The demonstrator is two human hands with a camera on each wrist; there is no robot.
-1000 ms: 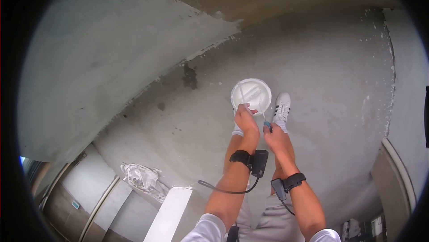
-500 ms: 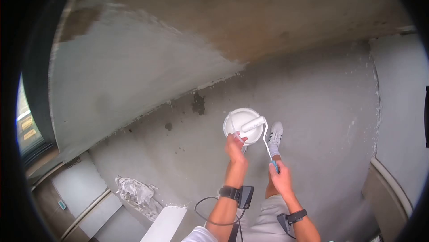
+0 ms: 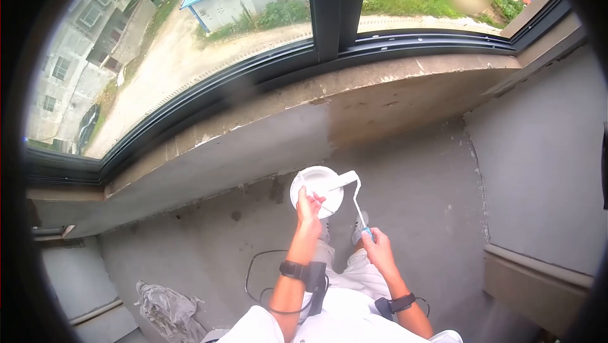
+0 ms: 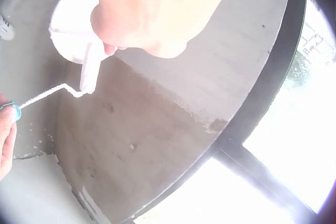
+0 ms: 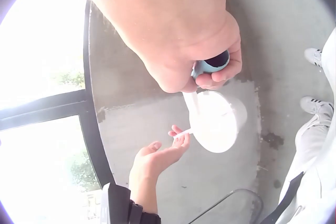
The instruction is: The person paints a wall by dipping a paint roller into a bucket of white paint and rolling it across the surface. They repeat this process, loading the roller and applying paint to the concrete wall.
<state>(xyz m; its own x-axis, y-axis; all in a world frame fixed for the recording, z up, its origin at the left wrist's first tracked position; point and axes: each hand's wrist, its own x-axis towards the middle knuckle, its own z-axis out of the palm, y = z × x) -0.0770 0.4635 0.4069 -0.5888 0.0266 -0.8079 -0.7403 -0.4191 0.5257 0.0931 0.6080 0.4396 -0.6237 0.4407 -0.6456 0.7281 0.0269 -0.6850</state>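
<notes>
My left hand (image 3: 309, 215) grips the bail handle of a round white bucket (image 3: 337, 202), its fingers hooked around the handle's grip. White paint coats the inside of the bucket in the head view. In my right hand (image 3: 380, 251) is a paint roller with a blue handle (image 5: 212, 67) and a bent, paint-coated frame (image 4: 46, 94). The white roller sleeve (image 3: 342, 180) lies over the bucket's right side, its outer end reaching past the rim. In the left wrist view, the back of my left hand (image 4: 142, 14) hides part of the bucket.
A low curved wall (image 3: 253, 137), partly light grey and partly bare brown (image 3: 386, 106), runs below a dark-framed window (image 3: 329, 14). Another wall (image 3: 538, 147) stands on the right. Crumpled plastic sheeting (image 3: 166, 308) lies on the grey floor (image 3: 221, 248) at lower left.
The roller has come up from inside the bucket to lie across its rim. The head view has tilted up, bringing in the window. The left hand keeps hold of the bucket handle.
</notes>
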